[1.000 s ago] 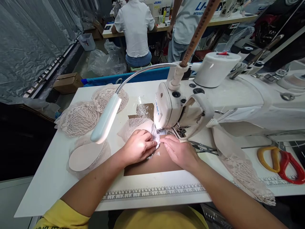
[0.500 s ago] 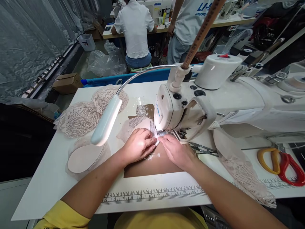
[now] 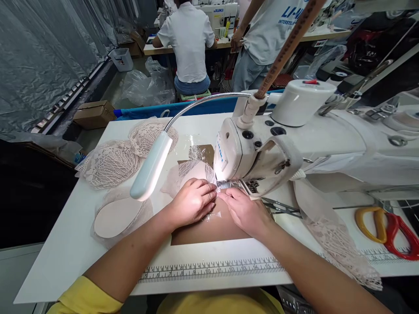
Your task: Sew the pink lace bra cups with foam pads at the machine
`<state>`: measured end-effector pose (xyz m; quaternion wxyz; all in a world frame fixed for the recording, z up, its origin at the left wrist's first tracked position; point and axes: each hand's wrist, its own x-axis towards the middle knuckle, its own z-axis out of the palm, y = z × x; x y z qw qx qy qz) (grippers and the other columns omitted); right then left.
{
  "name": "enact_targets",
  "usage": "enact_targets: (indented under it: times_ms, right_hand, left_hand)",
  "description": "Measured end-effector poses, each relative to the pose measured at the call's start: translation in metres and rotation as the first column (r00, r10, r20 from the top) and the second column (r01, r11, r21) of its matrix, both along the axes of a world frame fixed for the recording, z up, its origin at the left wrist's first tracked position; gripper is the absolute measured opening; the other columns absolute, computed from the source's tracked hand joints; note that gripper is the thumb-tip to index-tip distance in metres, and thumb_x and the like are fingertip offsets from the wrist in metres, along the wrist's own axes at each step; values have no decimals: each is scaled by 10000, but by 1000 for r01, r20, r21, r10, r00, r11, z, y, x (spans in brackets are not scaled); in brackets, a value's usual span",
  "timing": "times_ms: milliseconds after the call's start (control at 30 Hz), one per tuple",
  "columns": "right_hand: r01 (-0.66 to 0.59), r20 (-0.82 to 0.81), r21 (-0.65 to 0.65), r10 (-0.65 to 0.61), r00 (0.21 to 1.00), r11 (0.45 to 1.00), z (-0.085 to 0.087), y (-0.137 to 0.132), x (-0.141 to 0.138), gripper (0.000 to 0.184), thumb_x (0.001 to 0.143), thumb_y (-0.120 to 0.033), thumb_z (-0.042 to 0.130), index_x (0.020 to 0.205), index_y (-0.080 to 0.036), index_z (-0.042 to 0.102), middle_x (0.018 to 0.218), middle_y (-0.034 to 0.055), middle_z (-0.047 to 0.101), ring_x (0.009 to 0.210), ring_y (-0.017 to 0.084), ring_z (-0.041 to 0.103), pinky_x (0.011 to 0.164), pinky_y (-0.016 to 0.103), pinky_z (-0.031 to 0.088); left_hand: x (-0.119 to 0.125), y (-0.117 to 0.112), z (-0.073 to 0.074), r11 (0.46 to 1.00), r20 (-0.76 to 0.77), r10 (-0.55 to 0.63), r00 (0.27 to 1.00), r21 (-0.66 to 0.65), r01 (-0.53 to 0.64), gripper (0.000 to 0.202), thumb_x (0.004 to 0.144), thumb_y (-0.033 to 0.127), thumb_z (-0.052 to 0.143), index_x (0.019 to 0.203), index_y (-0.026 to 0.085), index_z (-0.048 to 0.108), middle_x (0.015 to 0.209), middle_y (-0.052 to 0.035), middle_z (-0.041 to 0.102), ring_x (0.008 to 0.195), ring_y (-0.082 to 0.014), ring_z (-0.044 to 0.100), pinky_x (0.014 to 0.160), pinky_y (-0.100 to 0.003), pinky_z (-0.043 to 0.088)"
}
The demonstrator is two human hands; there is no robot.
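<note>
At the white sewing machine (image 3: 229, 152), left hand (image 3: 193, 203) and right hand (image 3: 244, 211) press open-palmed on a pale pink lace cup (image 3: 186, 171), apparently mid-seam; next needs even feeding farther.

Lamp (image 3: 151, 167) glare bleaches lace (image 3: 191, 171) near needle; wide-angle edges bend; focus sharp.

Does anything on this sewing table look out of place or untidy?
One thing: the lace strip at the right trails over the front edge of the table and hangs loose, near the scissors. Nothing looks spilled or damaged.
</note>
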<state>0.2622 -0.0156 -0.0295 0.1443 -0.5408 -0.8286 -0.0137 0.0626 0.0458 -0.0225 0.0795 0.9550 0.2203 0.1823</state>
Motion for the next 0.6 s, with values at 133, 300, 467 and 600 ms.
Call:
enact_targets:
  times_ms: [133, 300, 467, 600]
  right_hand:
    - [56, 23, -38, -56, 998, 998, -1, 2, -2, 397, 838, -99, 446, 1126, -236, 683, 855, 55, 658, 675, 150, 543, 594, 256, 369]
    - [40, -33, -48, -42, 999, 998, -6, 0, 1, 423, 846, -99, 452, 1178, -259, 660, 884, 45, 660, 719, 144, 564, 630, 237, 395]
    - [23, -87, -47, -27, 996, 999, -10, -1, 5, 377, 871, -128, 459, 1162, -248, 667, 922, 38, 671, 736, 140, 573, 625, 239, 400]
    - [-16, -111, -10, 14, 994, 1000, -11, 0, 7, 355, 877, -130, 453, 1139, -227, 672, 953, 35, 677, 790, 151, 590, 640, 244, 414]
  left_hand:
    - [0, 5, -3, 998, -24, 59, 998, 35, -58, 302, 935, 284, 451, 1118, 155, 653, 1162, -92, 660, 1017, -251, 551, 878, -404, 443]
    - [-1, 12, -7, 990, -23, 133, 991, 42, -132, 306, 927, 276, 448, 1130, 153, 642, 1134, -105, 660, 1022, -266, 549, 879, -427, 443]
    - [-3, 16, -12, 975, -15, 220, 975, 29, -220, 289, 914, 252, 450, 1114, 163, 639, 1210, -108, 623, 1102, -284, 523, 913, -450, 436]
    - [-7, 18, -14, 950, 1, 309, 951, 44, -309, 302, 898, 248, 463, 1134, 162, 631, 1234, -115, 602, 1110, -292, 515, 916, -461, 437]
